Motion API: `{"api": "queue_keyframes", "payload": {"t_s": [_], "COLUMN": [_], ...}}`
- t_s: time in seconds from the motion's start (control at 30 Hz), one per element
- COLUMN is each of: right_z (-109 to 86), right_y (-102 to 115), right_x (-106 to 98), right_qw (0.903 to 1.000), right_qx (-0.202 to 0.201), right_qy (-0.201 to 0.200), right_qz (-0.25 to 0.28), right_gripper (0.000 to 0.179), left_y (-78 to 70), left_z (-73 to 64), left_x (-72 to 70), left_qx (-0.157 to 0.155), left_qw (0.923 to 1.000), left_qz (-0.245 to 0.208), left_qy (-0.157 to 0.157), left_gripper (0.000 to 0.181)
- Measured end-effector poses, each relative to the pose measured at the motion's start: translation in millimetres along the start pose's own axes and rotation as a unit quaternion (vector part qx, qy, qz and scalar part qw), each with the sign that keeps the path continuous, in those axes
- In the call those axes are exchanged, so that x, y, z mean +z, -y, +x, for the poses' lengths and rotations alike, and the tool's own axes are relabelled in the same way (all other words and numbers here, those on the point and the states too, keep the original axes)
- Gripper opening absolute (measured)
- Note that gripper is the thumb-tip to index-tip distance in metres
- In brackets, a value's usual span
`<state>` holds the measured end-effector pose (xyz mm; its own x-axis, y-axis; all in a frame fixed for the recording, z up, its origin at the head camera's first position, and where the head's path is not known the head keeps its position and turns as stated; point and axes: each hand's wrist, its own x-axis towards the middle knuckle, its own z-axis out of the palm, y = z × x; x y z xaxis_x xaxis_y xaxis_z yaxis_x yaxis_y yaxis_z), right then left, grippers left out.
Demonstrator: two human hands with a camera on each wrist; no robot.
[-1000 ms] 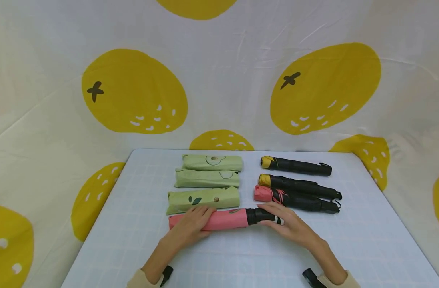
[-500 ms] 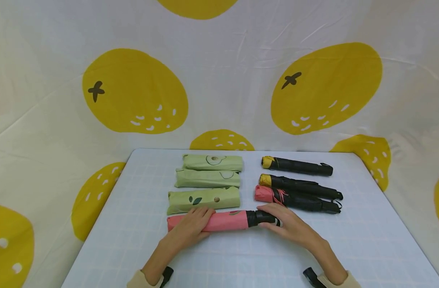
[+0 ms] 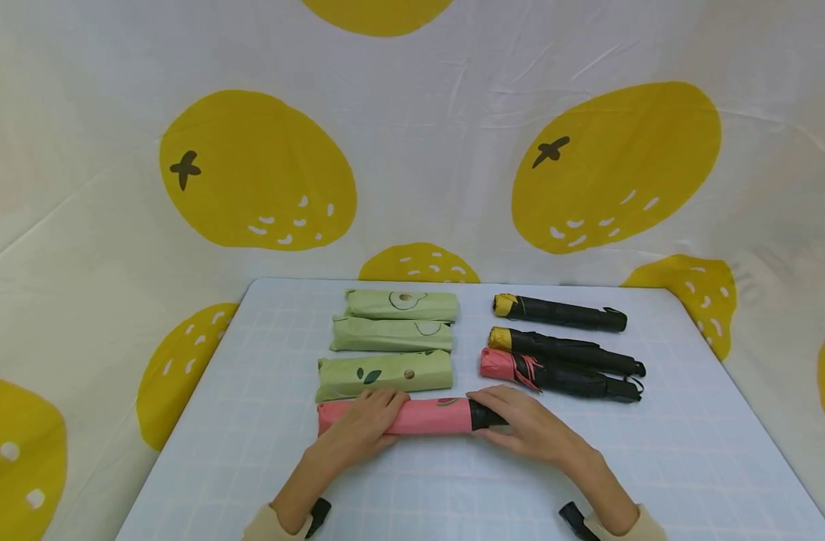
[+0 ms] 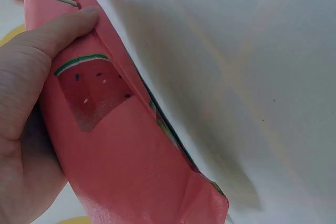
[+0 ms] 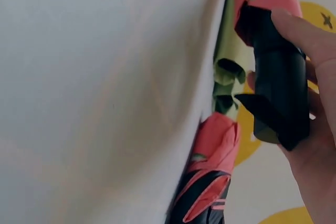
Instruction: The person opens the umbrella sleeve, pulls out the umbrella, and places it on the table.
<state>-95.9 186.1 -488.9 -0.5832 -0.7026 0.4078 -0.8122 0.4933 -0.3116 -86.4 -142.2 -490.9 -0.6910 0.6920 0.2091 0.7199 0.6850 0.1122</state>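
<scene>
A folded umbrella in a pink watermelon-print sleeve [image 3: 433,416] lies across the front of the row, its black handle [image 5: 281,82] sticking out of the sleeve's right end. My left hand [image 3: 368,424] grips the sleeve left of its middle; the left wrist view shows the thumb on top beside a printed slice [image 4: 94,93]. With my right hand [image 3: 524,424] I hold the handle, thumb close to the sleeve's mouth, a black wrist strap [image 5: 270,119] hanging at the handle's end. Just behind lies a green avocado-print sleeve [image 3: 385,375].
Two more green sleeves [image 3: 399,305] lie behind on the left. To the right are two black umbrellas with yellow ends [image 3: 561,312] and a black one with a pink end [image 3: 497,364], close beyond my right hand. A fruit-print curtain [image 3: 433,150] hangs behind the white table [image 3: 690,451].
My right hand has moved left, closer to the pink sleeve, and less of the black handle shows in the head view. My left hand keeps its grip on the sleeve.
</scene>
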Motion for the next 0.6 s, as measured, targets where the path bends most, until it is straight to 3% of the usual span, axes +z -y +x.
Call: {"api": "queue_keyframes", "payload": {"t_s": [0.2,0.6], "right_z": [0.0,-6.4], "right_y": [1.0,-3.0], "right_x": [8.6,4.4], "right_qw": [0.9986,0.9952], "right_qx": [-0.025,-0.036], "right_qy": [-0.013,-0.053], "right_qz": [-0.045,-0.074], "right_gripper": [0.066,0.073], "left_y": [-0.4,1.7], "left_z": [1.5,-0.6], "left_x": [-0.2,-3.6], "left_qx": [0.002,-0.038], "left_qw": [1.0000,0.9988], "left_qz": [-0.003,-0.024], "left_qy": [-0.003,0.019], "left_gripper": [0.052,0.061]}}
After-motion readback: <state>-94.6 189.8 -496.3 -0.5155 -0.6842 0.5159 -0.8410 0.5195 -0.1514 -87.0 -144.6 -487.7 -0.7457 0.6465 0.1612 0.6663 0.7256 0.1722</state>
